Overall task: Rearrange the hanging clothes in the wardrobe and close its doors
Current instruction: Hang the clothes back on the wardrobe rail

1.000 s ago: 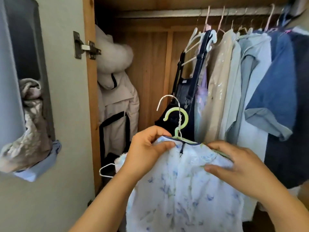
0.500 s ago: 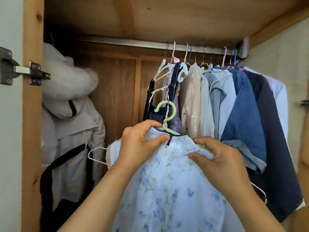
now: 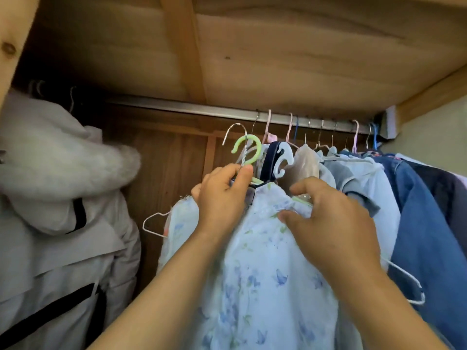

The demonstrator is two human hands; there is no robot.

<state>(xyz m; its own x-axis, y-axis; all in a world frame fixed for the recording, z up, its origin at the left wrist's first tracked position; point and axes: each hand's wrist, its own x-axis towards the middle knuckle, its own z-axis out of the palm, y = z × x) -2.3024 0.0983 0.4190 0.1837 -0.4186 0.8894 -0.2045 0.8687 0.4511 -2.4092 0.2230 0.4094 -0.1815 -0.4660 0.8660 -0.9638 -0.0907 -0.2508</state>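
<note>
You grip the dress [image 3: 252, 274] at its hangers with your left hand [image 3: 222, 198], pinch its shoulder with your right hand [image 3: 328, 223]; hanging it on the rail [image 3: 202, 108] and closing doors remain.

I'm looking up into a pale wooden ceiling panel [image 3: 303, 46] crossed by a single lighter batten [image 3: 184, 46] that runs from the front edge back toward the rear. Behind it stands a darker brown back panel [image 3: 171, 178] with one upright strip [image 3: 211, 155] of paler wood, deep in shadow at the upper left corner. On my right I see a plain cream wall [image 3: 434, 127] below a sloping wooden beam [image 3: 434, 94], and soft daylight brightens that side.
</note>
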